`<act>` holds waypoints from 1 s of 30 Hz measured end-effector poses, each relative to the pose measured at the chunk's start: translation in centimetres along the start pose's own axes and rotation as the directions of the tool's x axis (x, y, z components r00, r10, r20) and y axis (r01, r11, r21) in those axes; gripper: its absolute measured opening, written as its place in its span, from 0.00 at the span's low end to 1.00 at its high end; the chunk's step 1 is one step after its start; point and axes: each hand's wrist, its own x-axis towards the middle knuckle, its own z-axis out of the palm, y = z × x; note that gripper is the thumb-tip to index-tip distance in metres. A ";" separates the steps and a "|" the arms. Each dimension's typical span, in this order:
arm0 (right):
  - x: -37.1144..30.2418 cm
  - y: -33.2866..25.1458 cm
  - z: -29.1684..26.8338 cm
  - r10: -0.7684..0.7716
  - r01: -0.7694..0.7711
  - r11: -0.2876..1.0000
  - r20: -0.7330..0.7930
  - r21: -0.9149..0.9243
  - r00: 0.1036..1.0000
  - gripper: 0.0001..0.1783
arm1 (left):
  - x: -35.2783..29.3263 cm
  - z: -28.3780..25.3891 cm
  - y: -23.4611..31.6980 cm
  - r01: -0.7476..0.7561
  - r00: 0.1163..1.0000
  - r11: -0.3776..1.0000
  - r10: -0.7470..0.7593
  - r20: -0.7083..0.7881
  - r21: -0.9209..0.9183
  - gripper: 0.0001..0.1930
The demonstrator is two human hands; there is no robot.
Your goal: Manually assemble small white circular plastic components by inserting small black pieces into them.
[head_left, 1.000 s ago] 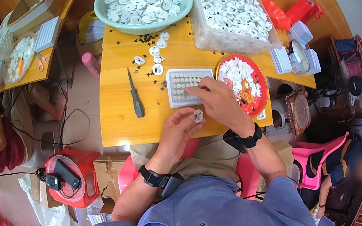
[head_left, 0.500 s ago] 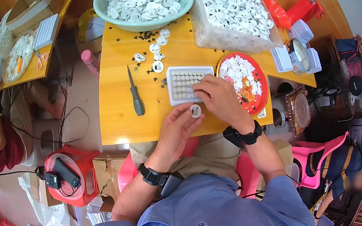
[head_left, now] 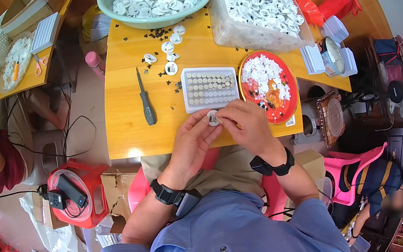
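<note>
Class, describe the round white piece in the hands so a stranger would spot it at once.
On the yellow table, find the white tray near the front edge. Just on its near side, the left hand holds a round white piece, with the right hand at its edge. Similar pieces lie loose farther back; this one is held.

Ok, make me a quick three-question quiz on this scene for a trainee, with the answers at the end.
1. True or false: the screwdriver lies to the left of the white tray.
2. Pick one. The left hand holds: A, the screwdriver; B, a white disc; C, nothing.
3. What colour is the big bowl at the far edge of the table?

Key: 1. True. 2. B. 3. Pale green.
</note>
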 end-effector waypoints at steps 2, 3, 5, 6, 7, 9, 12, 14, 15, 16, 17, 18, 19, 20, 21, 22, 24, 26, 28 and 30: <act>-0.3 0.2 0.4 -0.019 0.018 0.999 -0.025 -0.036 1.000 0.05 | 0.0 -0.1 0.0 -0.003 1.000 1.000 0.003 0.004 0.008 0.12; -0.4 0.2 0.6 -0.040 0.037 0.997 -0.048 -0.071 0.998 0.05 | 0.1 -0.1 -0.1 -0.004 1.000 1.000 0.004 0.003 0.007 0.12; -0.4 0.0 0.8 -0.062 0.057 0.995 -0.062 -0.085 0.996 0.05 | 0.1 -0.1 -0.1 -0.011 1.000 1.000 0.011 0.003 0.020 0.12; -0.4 -0.1 0.9 -0.083 0.075 0.992 -0.077 -0.101 0.994 0.06 | 0.0 -0.1 -0.1 -0.011 1.000 1.000 0.011 0.003 0.020 0.12; -0.3 -0.1 0.9 -0.083 0.075 0.992 -0.076 -0.100 0.994 0.06 | 0.0 -0.1 -0.1 -0.014 1.000 1.000 0.014 0.005 0.021 0.11; -0.3 -0.3 1.0 -0.081 0.070 0.989 -0.079 -0.131 0.994 0.06 | 0.0 -0.1 -0.1 -0.017 1.000 1.000 0.017 0.007 0.023 0.11; -0.4 -0.3 1.2 -0.047 0.036 0.990 -0.077 -0.140 0.996 0.05 | 0.0 -0.1 -0.1 -0.024 1.000 0.999 0.023 0.014 0.025 0.11; -0.4 -0.3 1.3 0.034 -0.038 0.997 -0.076 -0.060 0.997 0.04 | 0.0 -0.1 -0.1 -0.023 1.000 1.000 0.023 -0.013 0.019 0.10; -0.4 -0.3 1.3 0.116 -0.114 0.993 -0.069 0.019 0.991 0.04 | 0.0 -0.1 -0.1 -0.023 1.000 1.000 0.023 -0.013 0.019 0.10; -0.4 -0.3 1.3 0.116 -0.114 0.993 -0.069 0.018 0.991 0.04 | 0.0 0.0 -0.1 -0.025 1.000 0.999 0.026 -0.010 0.020 0.10; -0.3 -0.3 1.2 0.126 -0.125 0.992 -0.057 0.020 0.990 0.03 | 0.0 0.0 -0.1 -0.028 1.000 0.999 0.028 -0.006 0.021 0.10; -0.3 -0.4 1.1 0.137 -0.136 0.990 -0.045 0.022 0.990 0.03 | 0.0 0.0 -0.1 -0.028 1.000 0.999 0.029 -0.005 0.021 0.10; -0.2 -0.4 1.0 0.137 -0.136 0.990 -0.046 0.022 0.990 0.03 | 0.0 -0.1 -0.2 -0.029 1.000 0.999 0.029 -0.001 0.024 0.10; -0.2 -0.4 0.8 0.158 -0.158 0.987 -0.011 0.016 0.987 0.03 | 0.0 -0.1 -0.2 -0.029 1.000 0.999 0.029 0.004 0.028 0.10; -0.1 -0.5 0.6 0.180 -0.180 0.984 0.023 0.009 0.983 0.03 | 0.0 -0.1 -0.2 -0.028 1.000 0.999 0.028 0.005 0.028 0.10; 0.0 -0.5 0.5 0.180 -0.181 0.984 0.022 0.008 0.983 0.03 | 0.0 -0.1 -0.2 -0.024 1.000 0.999 0.024 0.004 0.033 0.10; 0.4 -0.7 0.2 0.222 -0.225 0.974 0.074 0.028 0.972 0.02 | 0.0 -0.2 -0.2 -0.020 1.000 0.999 0.020 0.004 0.039 0.10; 0.6 -1.1 0.3 0.277 -0.283 0.957 0.082 0.060 0.957 0.02 | 0.0 -0.3 -0.1 -0.022 1.000 0.999 0.022 -0.010 0.044 0.10; 0.6 -1.1 0.4 0.329 -0.337 0.937 0.092 0.091 0.940 0.02 | 0.0 -0.4 -0.2 -0.029 1.000 0.998 0.030 -0.008 0.049 0.10; 0.4 -0.9 0.6 0.268 -0.270 0.962 0.051 0.048 0.962 0.02 | 0.1 -0.4 -0.2 -0.035 0.999 0.998 0.035 -0.006 0.053 0.10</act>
